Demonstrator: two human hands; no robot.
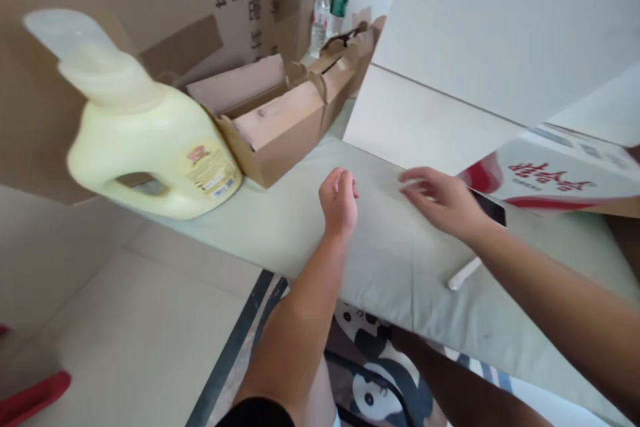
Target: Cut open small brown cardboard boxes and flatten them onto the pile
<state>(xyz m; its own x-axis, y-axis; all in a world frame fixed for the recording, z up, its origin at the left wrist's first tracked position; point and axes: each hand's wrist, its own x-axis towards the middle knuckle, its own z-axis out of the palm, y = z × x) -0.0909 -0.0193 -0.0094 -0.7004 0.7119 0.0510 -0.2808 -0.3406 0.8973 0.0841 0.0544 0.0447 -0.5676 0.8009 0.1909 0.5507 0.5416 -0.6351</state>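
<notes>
My left hand (340, 201) is closed in a loose fist above the pale green cloth (385, 240), near the middle of the view. Nothing sticks out of it, and its inner side is turned away from me. To the right, my right hand (443, 203) has its fingers bent and apart, with nothing between them; the fingertips are slightly blurred. Partly behind that hand and wrist lie a dark flat object (489, 208) with a light edge and a white stick-like thing (464, 273). The two hands are apart from each other.
A pale yellow jug (145, 140) stands at the left, beside an open cardboard box (290, 133). Two plastic bottles (320, 20) are at the back. A white panel (415, 113) and a red-and-white carton (555, 170) stand right. Below are a panda-patterned cloth (375, 380) and a red object (35, 400).
</notes>
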